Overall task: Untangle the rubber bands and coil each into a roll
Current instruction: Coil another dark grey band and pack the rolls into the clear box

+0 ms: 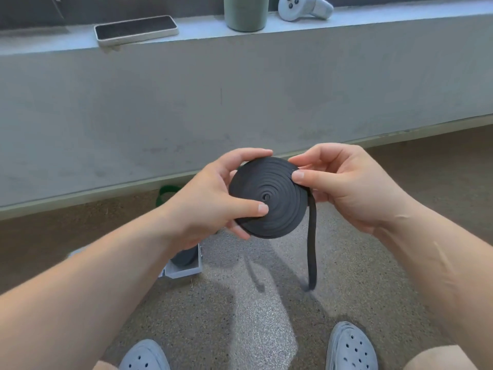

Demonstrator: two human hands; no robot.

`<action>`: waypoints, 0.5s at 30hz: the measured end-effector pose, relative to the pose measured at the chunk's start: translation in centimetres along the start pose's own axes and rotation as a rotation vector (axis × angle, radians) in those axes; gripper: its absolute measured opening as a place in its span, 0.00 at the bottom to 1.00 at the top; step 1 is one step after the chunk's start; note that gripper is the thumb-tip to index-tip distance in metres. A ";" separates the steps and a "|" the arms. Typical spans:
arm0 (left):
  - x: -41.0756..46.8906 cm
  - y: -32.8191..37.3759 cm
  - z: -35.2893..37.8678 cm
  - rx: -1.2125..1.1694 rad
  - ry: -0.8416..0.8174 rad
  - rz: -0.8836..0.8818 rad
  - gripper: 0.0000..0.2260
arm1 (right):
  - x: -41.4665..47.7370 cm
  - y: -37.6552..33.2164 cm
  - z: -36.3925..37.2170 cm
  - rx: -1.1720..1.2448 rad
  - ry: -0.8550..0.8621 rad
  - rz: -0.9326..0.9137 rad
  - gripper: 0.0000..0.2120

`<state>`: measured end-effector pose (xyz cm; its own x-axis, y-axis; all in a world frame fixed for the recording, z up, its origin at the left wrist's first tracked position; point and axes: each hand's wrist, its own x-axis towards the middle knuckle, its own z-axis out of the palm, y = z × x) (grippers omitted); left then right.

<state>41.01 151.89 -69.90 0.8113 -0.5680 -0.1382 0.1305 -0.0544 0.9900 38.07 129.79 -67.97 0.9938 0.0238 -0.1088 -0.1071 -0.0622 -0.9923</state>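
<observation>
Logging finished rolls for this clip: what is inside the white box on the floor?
Part of a dark roll shows inside the white box. The left forearm covers most of the box, so whether anything else lies in it cannot be seen.
</observation>
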 end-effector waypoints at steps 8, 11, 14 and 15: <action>0.2 -0.1 1.1 -0.210 0.285 0.075 0.29 | -0.5 -0.3 1.2 0.021 0.209 -0.038 0.06; 0.2 0.0 1.5 -0.321 0.355 0.092 0.29 | -0.8 0.0 2.0 0.049 0.221 -0.059 0.10; 0.1 -0.4 2.5 -0.416 0.406 0.096 0.28 | -1.1 0.7 3.1 0.146 0.245 -0.072 0.09; 0.0 -0.5 2.8 -0.436 0.410 0.093 0.28 | -1.2 0.8 3.3 0.173 0.250 -0.076 0.08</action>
<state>39.35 149.59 -70.33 0.9727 -0.1867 -0.1381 0.2000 0.3713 0.9067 36.64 133.03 -68.86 0.9735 -0.2258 -0.0373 -0.0147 0.1012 -0.9948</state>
